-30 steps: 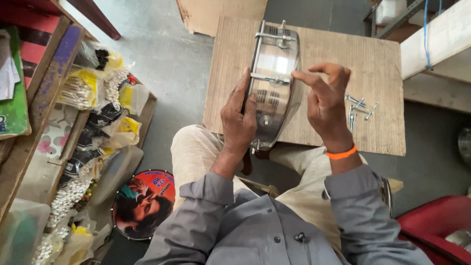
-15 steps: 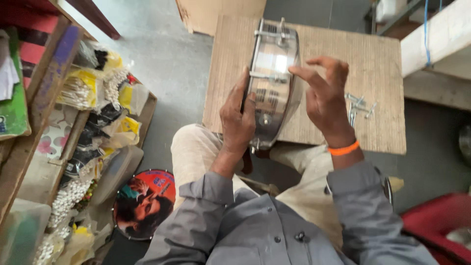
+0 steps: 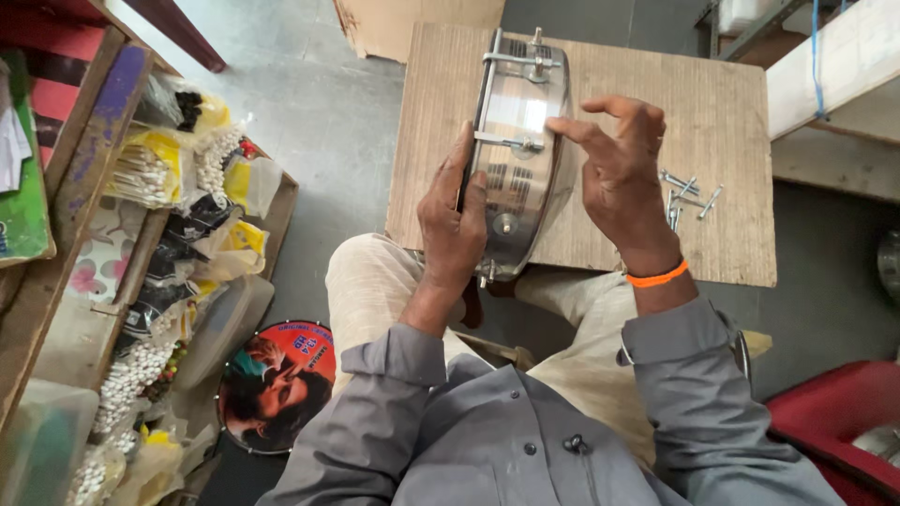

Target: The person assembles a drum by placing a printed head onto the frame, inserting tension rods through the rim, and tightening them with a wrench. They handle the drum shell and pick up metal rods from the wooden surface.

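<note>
Nearest the camera: grey shirt sleeves and light trousers of the seated person. On the floor at near left lies a round red printed disc [image 3: 272, 384] beside the person's knee.

Left side: a wooden crate [image 3: 141, 253] holding clear bags of small white parts [image 3: 127, 375] and yellow-labelled packets [image 3: 155, 169]. A green board [image 3: 23, 187] leans at the far left edge. A red plastic object [image 3: 834, 422] sits at near right.

Left hand [image 3: 453, 220]: wrapped around the near left rim of a small metal drum shell [image 3: 517, 155], thumb lying up along the rim, fingers behind and out of sight. Firm grip on the shell.

The drum shell stands on edge, its lower rim over the person's lap at the near edge of a plywood board [image 3: 600, 75], its upper rim leaning out over the board. Tension rods and lugs are visible along the chrome side.

Right hand [image 3: 623, 173]: open, not clenched; index fingertip touches the shell's side near a lug, other fingers spread and slightly curled above the board. It grasps nothing. An orange band [image 3: 656, 276] circles the wrist.

Just right of that hand, a loose cluster of metal bolts [image 3: 684, 197] lies on the board, apart from the shell.

Far: grey concrete floor; a pale wooden beam [image 3: 834, 66] at far right.
</note>
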